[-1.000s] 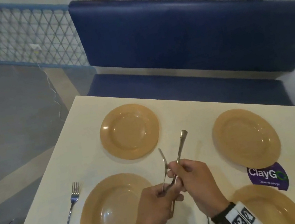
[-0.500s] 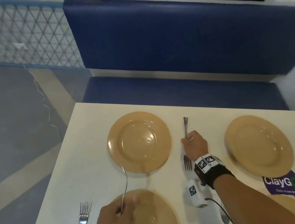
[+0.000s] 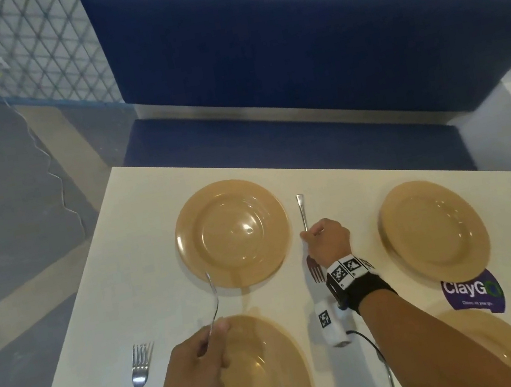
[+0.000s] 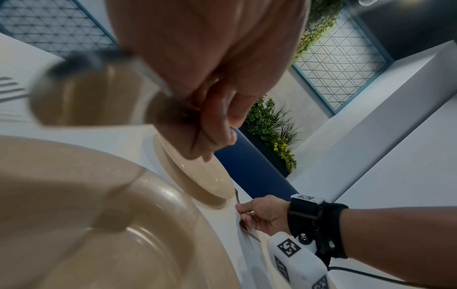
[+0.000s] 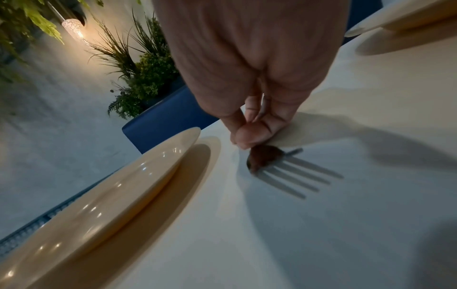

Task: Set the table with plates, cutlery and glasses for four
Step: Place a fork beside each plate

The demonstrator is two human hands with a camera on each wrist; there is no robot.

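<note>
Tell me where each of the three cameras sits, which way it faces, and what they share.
Head: worn high, looking forward and down at the table; shows the left hand, gripping a spoon, and the right hand.
Left wrist: under the left hand, looking along it across two plates; the right hand shows too.
Right wrist: along the right hand, low over the table, at the fork it pinches.
Shared: all three show the far left plate beside the fork.

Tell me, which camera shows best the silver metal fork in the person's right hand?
The head view: the silver metal fork shows handle and tines, beside the far tan plate. The right wrist view shows only its tines, under the right hand; the left wrist view, glimpses.
</note>
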